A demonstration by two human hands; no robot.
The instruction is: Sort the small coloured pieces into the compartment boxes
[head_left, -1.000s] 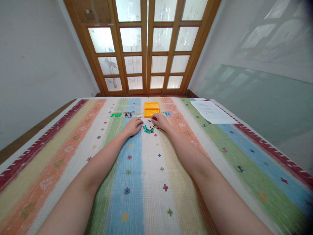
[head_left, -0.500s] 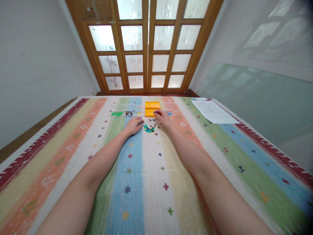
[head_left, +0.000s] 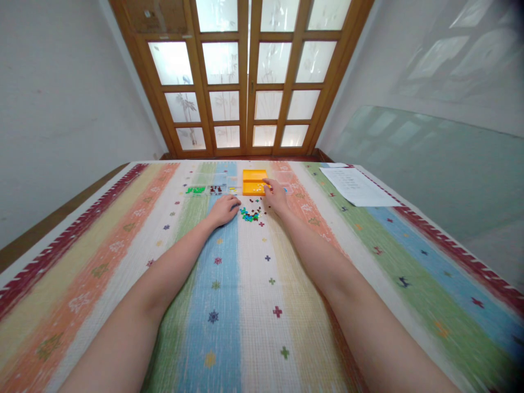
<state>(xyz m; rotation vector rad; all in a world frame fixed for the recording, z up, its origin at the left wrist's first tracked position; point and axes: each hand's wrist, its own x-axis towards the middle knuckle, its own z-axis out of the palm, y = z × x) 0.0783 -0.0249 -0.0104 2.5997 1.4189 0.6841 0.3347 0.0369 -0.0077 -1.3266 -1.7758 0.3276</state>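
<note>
Head view: right hand (head_left: 275,197) at the orange tray (head_left: 254,181), fingers pinched, its hold impossible to tell; left hand (head_left: 223,210) rests curled beside the loose pieces (head_left: 250,214). Some colours look sorted; a small pile is left.

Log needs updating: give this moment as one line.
left hand: resting on striped cloth beside pile of small pieces | right hand: fingertips at orange tray edge | grip: too small to tell
</note>
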